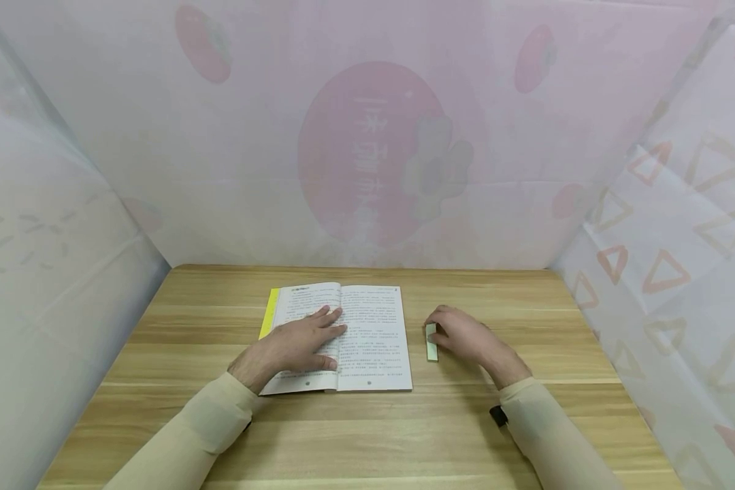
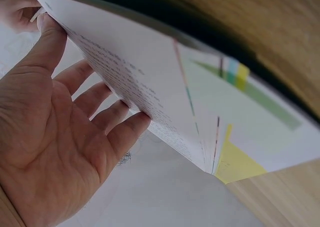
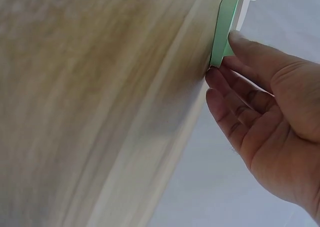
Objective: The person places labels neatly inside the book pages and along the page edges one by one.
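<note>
An open book (image 1: 373,340) with printed pages lies on the wooden table. My left hand (image 1: 306,342) rests across its left page and the middle fold, fingers spread; the left wrist view shows the same palm (image 2: 60,132) with fingertips against the page. To the right of the book is a narrow light-green pad of sticky notes (image 1: 431,346). My right hand (image 1: 459,331) pinches the pad, its thumb on the top face and its fingers curled at the edge. In the right wrist view the green pad (image 3: 224,27) stands out past the thumb.
The wooden table (image 1: 465,435) ends at a printed cloth backdrop (image 1: 233,170), with more cloth at both sides. A yellow strip (image 1: 269,312) shows along the book's left edge. A black band (image 1: 498,416) sits by the right sleeve.
</note>
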Demonstrator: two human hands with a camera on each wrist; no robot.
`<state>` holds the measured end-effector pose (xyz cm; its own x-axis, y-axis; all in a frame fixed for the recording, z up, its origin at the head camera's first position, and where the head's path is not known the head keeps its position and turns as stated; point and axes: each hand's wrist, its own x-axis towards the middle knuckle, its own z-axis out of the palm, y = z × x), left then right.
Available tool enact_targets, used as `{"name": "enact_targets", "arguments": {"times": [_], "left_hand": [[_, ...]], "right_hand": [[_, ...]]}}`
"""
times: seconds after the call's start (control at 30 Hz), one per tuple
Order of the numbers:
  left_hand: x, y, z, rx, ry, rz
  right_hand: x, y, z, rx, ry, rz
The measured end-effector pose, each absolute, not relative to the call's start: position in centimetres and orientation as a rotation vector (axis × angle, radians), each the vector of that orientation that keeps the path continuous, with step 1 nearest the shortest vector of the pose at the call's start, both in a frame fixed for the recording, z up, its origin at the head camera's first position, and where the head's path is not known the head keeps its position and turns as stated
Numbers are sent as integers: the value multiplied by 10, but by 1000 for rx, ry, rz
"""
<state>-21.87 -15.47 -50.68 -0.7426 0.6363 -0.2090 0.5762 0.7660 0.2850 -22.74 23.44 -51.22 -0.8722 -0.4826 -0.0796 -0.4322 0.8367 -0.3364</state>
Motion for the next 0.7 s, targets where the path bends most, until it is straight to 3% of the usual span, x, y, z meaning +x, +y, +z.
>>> {"name": "enact_targets", "arguments": {"times": [0.7], "left_hand": [[-218, -155, -506, 932, 2672, 290]], "right_hand": [[-231, 233, -513, -665, 2936, -494]]}}
